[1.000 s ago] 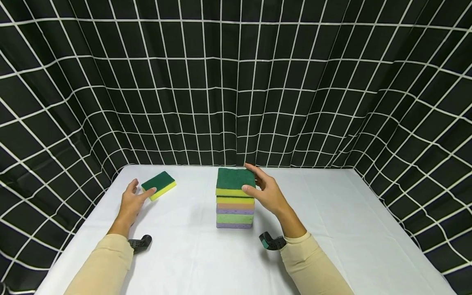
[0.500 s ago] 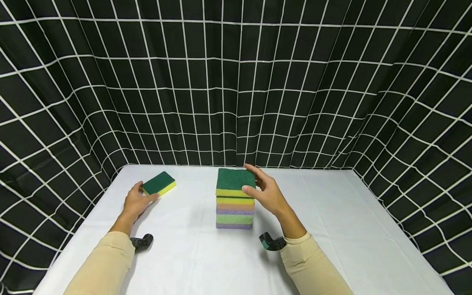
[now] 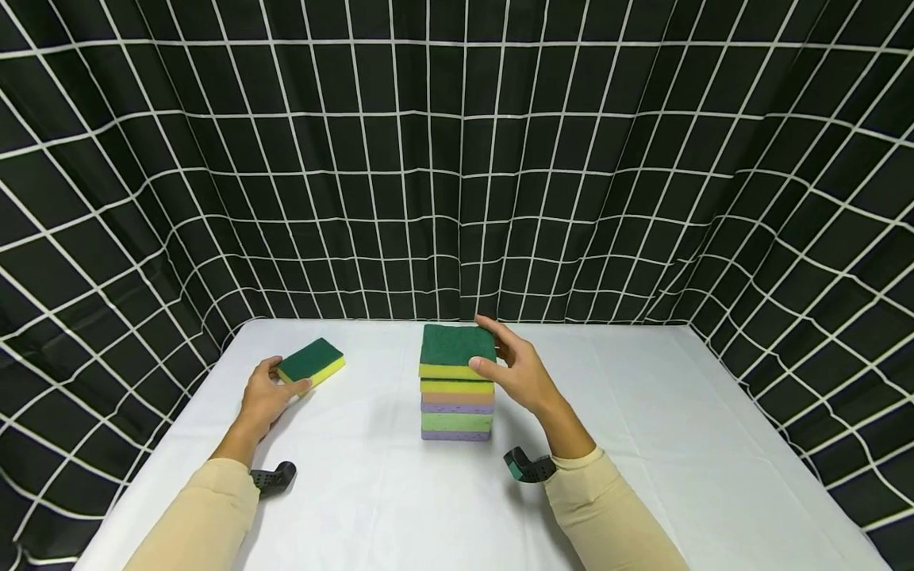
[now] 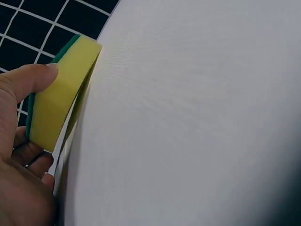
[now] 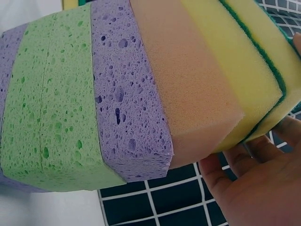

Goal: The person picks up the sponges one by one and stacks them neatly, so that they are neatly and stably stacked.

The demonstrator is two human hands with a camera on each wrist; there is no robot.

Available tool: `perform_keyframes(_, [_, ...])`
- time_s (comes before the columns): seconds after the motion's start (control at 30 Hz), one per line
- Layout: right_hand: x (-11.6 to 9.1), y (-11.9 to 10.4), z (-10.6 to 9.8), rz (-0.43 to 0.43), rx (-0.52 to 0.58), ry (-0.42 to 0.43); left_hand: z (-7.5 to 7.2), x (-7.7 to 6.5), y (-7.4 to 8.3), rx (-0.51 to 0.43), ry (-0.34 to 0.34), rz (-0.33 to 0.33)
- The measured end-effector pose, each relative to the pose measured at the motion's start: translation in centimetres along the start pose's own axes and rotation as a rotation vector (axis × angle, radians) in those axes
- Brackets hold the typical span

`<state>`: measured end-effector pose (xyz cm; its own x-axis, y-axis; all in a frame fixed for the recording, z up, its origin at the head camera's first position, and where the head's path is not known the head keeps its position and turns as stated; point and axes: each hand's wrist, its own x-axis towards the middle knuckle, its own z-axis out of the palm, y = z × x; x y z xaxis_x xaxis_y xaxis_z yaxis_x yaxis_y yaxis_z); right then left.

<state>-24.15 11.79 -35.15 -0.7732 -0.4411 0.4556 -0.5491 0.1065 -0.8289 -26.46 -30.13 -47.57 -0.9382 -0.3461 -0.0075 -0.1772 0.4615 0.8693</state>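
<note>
At the left, my left hand (image 3: 264, 398) pinches a scrub sponge (image 3: 310, 360) with a green top and yellow body, thumb on its near side and fingers at its far end. A dark gap shows under this yellow sponge (image 4: 66, 89) in the left wrist view, so it is tilted or slightly raised. Mid-table stands a stack of sponges (image 3: 457, 422) in purple, green, orange and yellow, topped by a green-and-yellow scrub sponge (image 3: 457, 345). My right hand (image 3: 524, 376) holds that top sponge from the right, thumb at its front corner and a finger at its back.
A white cloth covers the table (image 3: 385, 507). Dark curtains with a white grid (image 3: 457, 198) rise behind it and along both sides. Each wrist wears a black camera mount, such as the right mount (image 3: 528, 466).
My left thumb and fingers have closed on the left sponge, which has shifted slightly toward me. The right hand stays in place at the stack.
</note>
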Motion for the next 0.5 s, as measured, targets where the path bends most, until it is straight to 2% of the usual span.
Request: perform_keyframes(0.5, [0.0, 0.1, 0.0, 0.003, 0.002, -0.001, -1.6, -1.6, 0.1, -0.055, 0.030, 0.014])
